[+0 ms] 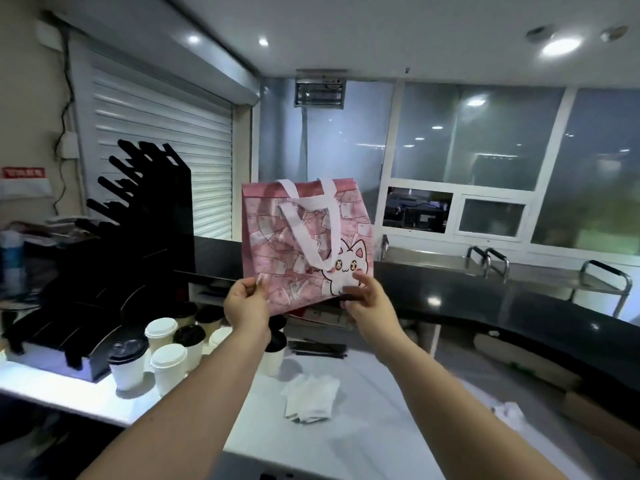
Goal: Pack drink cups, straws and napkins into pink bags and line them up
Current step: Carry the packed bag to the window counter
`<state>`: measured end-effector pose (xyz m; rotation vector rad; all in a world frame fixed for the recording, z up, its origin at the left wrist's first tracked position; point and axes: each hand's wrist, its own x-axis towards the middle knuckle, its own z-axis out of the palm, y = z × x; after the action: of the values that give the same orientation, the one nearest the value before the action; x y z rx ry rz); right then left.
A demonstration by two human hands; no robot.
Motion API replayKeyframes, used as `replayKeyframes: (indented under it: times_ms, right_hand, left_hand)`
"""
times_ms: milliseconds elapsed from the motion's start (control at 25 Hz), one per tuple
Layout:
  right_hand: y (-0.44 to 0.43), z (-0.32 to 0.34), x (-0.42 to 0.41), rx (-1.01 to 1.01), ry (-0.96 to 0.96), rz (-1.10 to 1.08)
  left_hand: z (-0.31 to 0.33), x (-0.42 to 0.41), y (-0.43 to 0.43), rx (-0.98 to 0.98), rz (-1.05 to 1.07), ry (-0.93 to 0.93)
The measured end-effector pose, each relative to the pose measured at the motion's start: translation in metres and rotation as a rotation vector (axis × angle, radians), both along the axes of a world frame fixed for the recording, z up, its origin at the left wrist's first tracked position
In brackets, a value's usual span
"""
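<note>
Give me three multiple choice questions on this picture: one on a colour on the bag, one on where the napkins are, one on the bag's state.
1. What colour is the cat on the pink bag? A) white B) green C) black
2. Where do the napkins lie? A) in the bag B) on the white counter C) on a chair
3. How is the bag? A) flat on the counter B) on a hook C) held up by both hands
Answers: A, the printed cat is white; B, they lie on the counter between the arms; C, the left hand and right hand grip its lower corners in the air.
</note>
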<state>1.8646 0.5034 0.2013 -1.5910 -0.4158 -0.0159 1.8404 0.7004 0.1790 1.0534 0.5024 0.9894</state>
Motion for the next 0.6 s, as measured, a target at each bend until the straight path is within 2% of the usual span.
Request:
replayKeyframes:
  times_ms: [200,320,600]
  right_hand:
    - [0.079,-0.034,0.087,-0.106,0.094,0.129]
    - [0.142,-0.037,0.156,-0.118,0.119,0.194]
    - [0.254,-0.066,0.302,-0.136,0.19,0.159]
  left_hand:
    - [-0.022,0.093,0.052,-0.046,0.06,0.017]
    - [-0.024,0.16,0.097,0.014,0.038,0.005]
    - [-0.05,0.311,0.167,0.086,-0.139,0.128]
